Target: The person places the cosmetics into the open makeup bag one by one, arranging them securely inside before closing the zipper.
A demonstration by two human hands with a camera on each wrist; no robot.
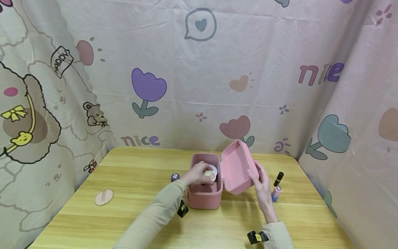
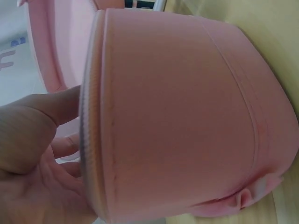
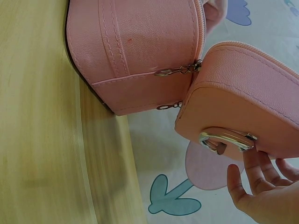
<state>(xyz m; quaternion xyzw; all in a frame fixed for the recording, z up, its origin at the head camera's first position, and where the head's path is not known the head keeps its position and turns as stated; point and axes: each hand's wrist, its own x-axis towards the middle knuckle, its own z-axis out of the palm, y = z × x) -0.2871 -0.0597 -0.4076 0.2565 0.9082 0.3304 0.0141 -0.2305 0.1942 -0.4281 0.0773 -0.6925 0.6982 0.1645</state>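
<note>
A pink cosmetic case stands on the table with its lid swung up to the right. My left hand reaches down into the case and grips a round powder compact, white-rimmed with a pale sectioned face. In the left wrist view the case wall hides the compact and most of the fingertips. My right hand holds the lid by its outer side. The right wrist view shows those fingers at the handle on top of the lid, with zipper pulls hanging nearby.
A pale oval powder puff lies at the left of the table. Just left of the case is a small dark-capped bottle. Right of the lid is a slim pink-and-blue tube with a black top. Printed curtains surround the table.
</note>
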